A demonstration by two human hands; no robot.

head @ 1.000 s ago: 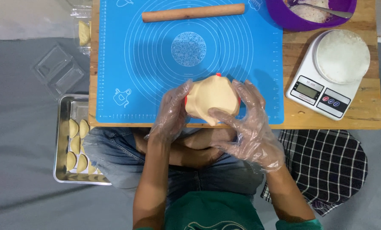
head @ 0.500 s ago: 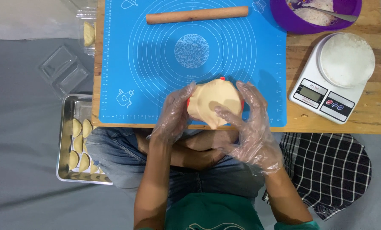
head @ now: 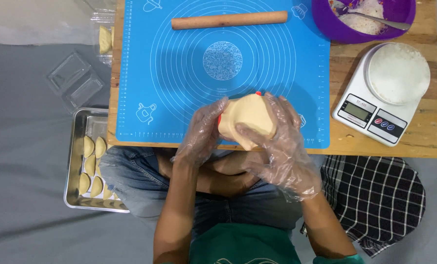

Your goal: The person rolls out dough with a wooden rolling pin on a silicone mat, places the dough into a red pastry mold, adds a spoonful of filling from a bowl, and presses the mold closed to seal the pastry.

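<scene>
Dough sheet [head: 247,120] over a red mould, clasped by both hands' fingers [head: 277,122] at the bench's near edge; squeezing could tear it.

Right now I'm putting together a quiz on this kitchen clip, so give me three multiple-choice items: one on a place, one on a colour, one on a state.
1. Where does the rolling pin lie?
A. at the far edge of the mat
B. in the metal tray
C. on the scale

2. What colour is the bowl?
A. green
B. purple
C. white

3. How is the dough disc held?
A. flat on the mat, untouched
B. in one hand only
C. between both gloved hands, over a red mould

Key: 1 A, the pin lies across the top of the blue mat. 2 B, the bowl at the top right is purple. 3 C, the left hand and right hand both grip it, with red showing at its edge.
</scene>
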